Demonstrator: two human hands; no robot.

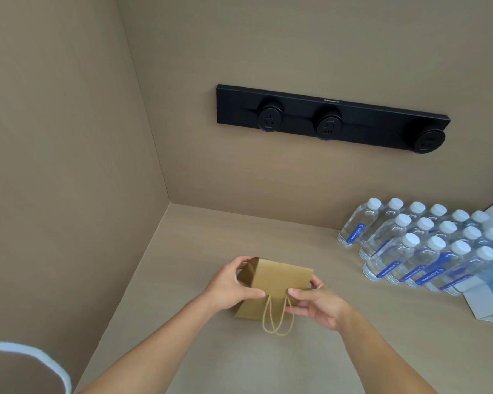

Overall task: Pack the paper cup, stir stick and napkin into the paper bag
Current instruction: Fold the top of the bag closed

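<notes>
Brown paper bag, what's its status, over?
Both hands, left and right, grip the brown paper bag, folded on the counter. Cup, stick, napkin unseen. Nothing blocking.

Both bare forearms extend forward from the near edge of the tabletop and converge. The left hand (234,282) has its thumb pointing right and its fingers curled around the far side of the held object. The right hand (315,304) mirrors it, thumb pointing left, in a closed pinch grip.
</notes>
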